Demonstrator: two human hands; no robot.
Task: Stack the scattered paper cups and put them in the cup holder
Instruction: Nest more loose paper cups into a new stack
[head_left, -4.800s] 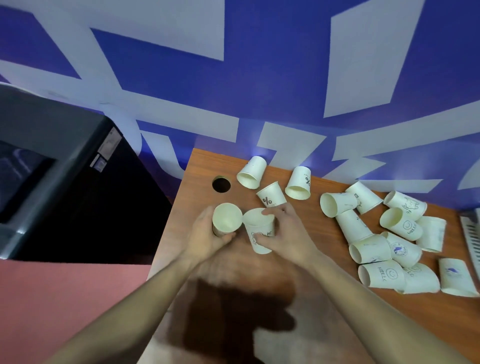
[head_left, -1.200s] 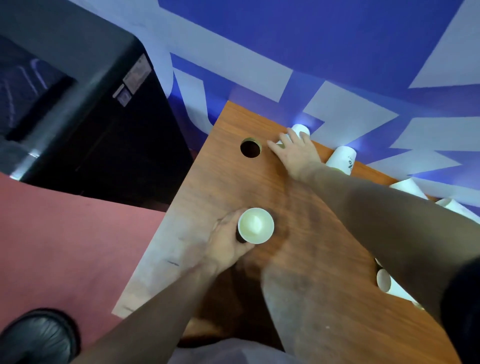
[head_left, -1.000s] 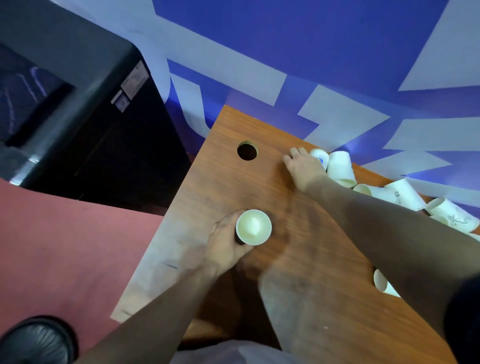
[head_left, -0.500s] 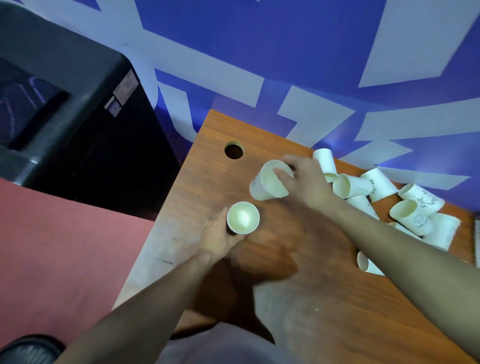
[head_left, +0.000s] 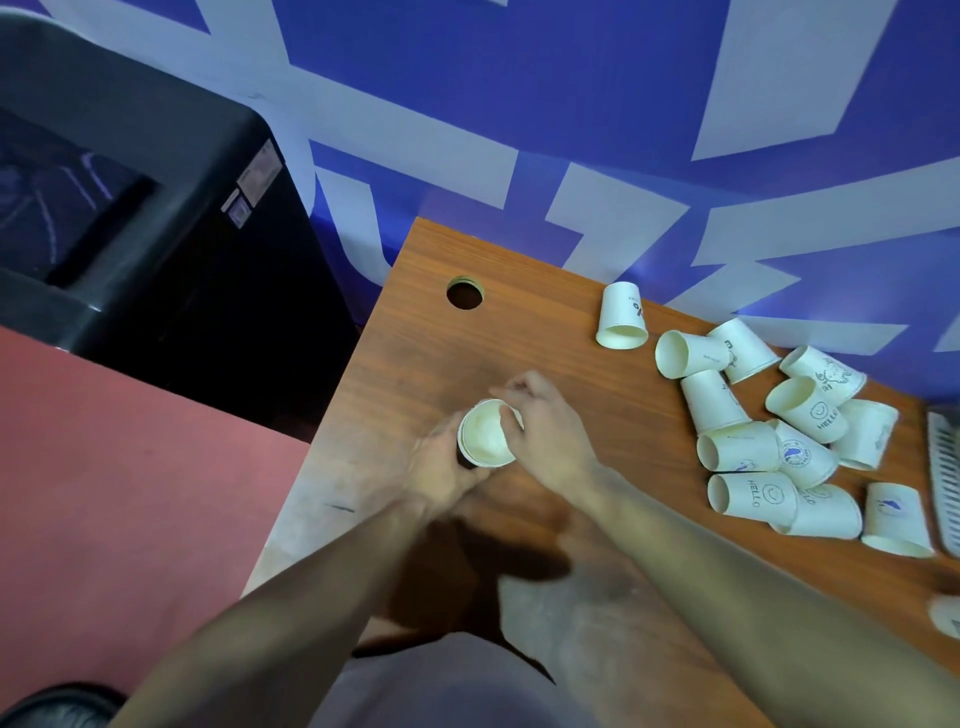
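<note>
— Where is the stack of cups (head_left: 485, 434)?

— It stands up on the wooden table (head_left: 613, 525), close to the left edge. You can see right down into the top cup.

— Who has it?

— Both hands. The left hand (head_left: 441, 470) wraps its fingers around the side of the stack from the left. The right hand (head_left: 550, 434) has its fingers curled over the top cup's rim on the right side.

— And the other cups?

— One cup (head_left: 621, 317) sits upside down near the back of the table. A pile of loose cups (head_left: 784, 441) lies on its sides farther right, well apart from the hands. Some touch each other. A few say HELLO with a smiley face.

— What about the round hole (head_left: 464, 293)?

— It is in the table near the back left corner, beyond the hands.

— What else is there?

— A blue and white wall (head_left: 571, 104) behind the table, a black box (head_left: 130, 171) on the left, and a red floor (head_left: 130, 493).
</note>
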